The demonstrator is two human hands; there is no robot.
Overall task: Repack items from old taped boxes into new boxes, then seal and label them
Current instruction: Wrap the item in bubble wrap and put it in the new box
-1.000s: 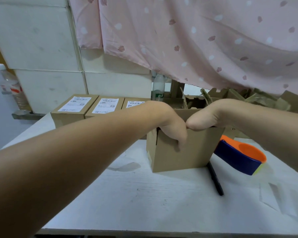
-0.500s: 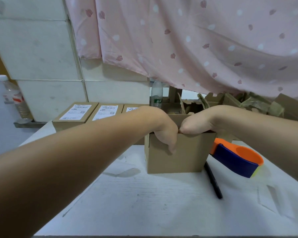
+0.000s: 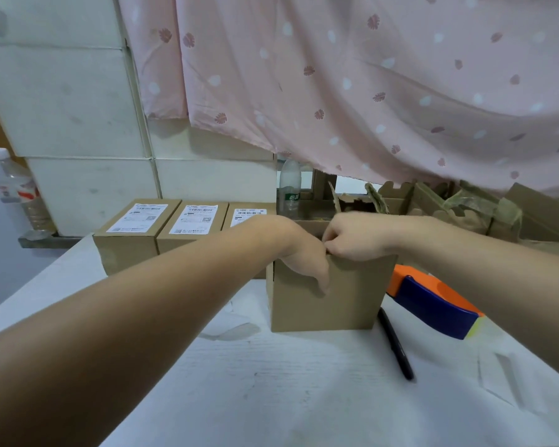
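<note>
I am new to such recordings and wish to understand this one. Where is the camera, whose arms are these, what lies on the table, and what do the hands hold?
No machine is here. A person wears the camera on the head, so it looks forward and down along their own two arms. The left hand grips the near top edge of a plain cardboard box, and the right hand pinches the same edge beside it. What is inside the box is hidden.

On the white table, right of that box, lie a black pen and an orange and blue tape dispenser. Behind stand three labelled boxes, a water bottle and torn cardboard.
</note>
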